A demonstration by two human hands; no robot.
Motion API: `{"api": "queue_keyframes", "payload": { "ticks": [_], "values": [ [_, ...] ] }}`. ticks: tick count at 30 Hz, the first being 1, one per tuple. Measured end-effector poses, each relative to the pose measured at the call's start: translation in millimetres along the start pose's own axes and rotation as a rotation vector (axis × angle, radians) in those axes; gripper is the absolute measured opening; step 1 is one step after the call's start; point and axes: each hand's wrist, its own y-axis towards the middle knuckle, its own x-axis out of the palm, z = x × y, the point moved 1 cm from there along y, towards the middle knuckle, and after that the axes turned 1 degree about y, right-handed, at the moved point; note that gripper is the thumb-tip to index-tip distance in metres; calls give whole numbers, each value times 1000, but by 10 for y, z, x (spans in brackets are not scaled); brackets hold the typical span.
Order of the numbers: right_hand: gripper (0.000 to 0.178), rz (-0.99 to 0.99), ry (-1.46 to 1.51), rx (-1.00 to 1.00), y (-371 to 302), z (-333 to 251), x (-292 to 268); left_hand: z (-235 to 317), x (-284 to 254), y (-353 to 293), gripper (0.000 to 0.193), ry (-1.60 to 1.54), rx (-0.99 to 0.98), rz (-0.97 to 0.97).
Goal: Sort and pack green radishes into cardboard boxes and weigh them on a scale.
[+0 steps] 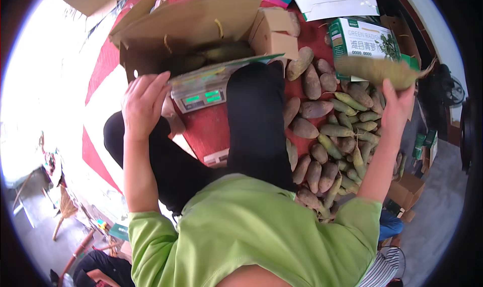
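My right hand (397, 103) is raised at the right, its fingers closed round a large green radish (375, 71) with a thin root at its right end. The radish is slightly blurred. At the left, my left hand (143, 103) lies at the near left corner of an opened cardboard box (193, 23), fingers stretched toward its front edge. Whether they press on the cardboard is hard to tell. Inside the box lie dark green radishes (224, 52), partly in shadow. The box stands on a digital scale (197, 102) with lit green displays, in front of my knees.
Several green radishes (337, 131) and brownish, soil-covered tubers (304, 128) lie heaped on the red floor covering (206, 136) to my right. A white-and-green printed carton (359, 38) stands behind them. A black fan (453, 88) is at the far right. Another person's striped clothing (385, 267) shows lower right.
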Motion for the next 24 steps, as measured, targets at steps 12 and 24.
{"api": "queue_keyframes", "payload": {
  "ticks": [12, 24],
  "values": [
    [56, -597, 122, 138, 155, -616, 2698, -87, -12, -37, 20, -4, 5, 53],
    [29, -512, 31, 247, 306, 121, 1489, -20, 20, 0, 19, -21, -37, 36]
  ]
}}
